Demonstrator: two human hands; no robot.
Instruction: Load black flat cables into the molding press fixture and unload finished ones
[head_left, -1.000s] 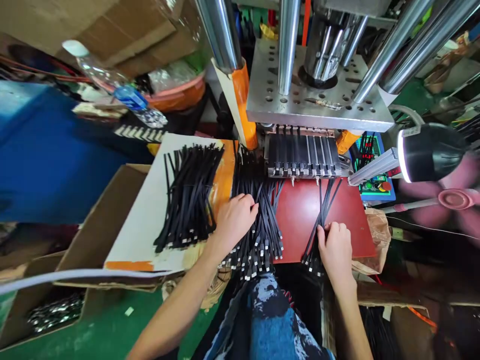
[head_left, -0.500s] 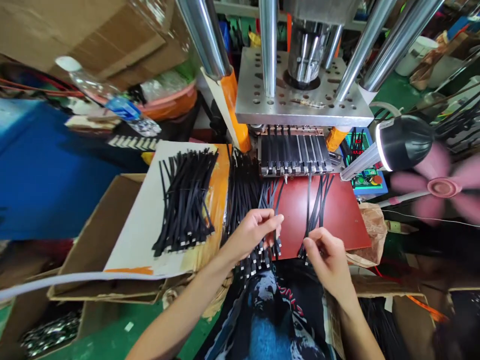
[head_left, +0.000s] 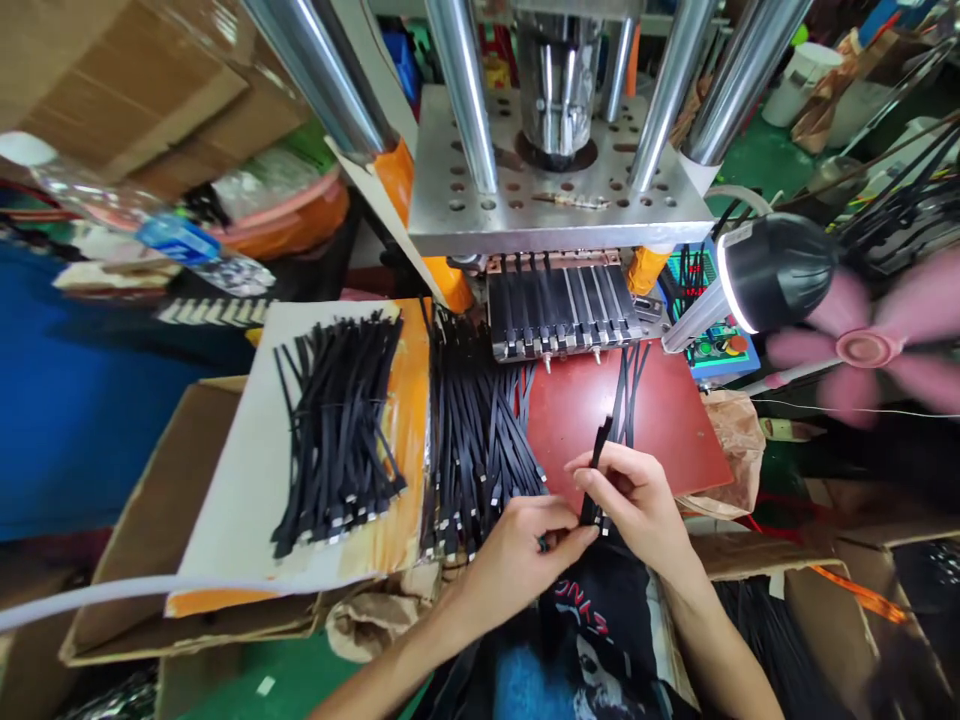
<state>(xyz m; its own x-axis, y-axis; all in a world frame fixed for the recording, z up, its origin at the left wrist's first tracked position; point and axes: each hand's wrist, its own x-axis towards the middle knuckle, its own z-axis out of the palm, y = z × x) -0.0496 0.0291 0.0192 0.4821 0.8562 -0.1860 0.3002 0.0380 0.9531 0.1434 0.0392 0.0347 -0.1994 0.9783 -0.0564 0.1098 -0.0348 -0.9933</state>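
A short black flat cable (head_left: 601, 440) with a metal-tipped plug stands up between the fingers of my right hand (head_left: 637, 500), which is closed on it. My left hand (head_left: 525, 550) pinches at its lower end, close to the plug. Just beyond my right hand, a few loose flat cables (head_left: 630, 385) lie on the red board (head_left: 675, 430). To the left of my hands spreads a pile of black flat cables (head_left: 472, 440) with silver plug ends. Ahead is the press fixture (head_left: 562, 310), with several cables lying side by side in its slots.
The steel press plate (head_left: 555, 225) hangs over the fixture between thick columns. A lamp (head_left: 776, 270) and a pink fan (head_left: 866, 348) stand at the right, by a control box (head_left: 724, 355). Another cable bundle (head_left: 341, 420) lies on a white board (head_left: 232, 430) at the left.
My left hand has moved right and down to meet my right hand. A cable is now held upright between them. The single cable hanging from the fixture's front is gone. The view has shifted.
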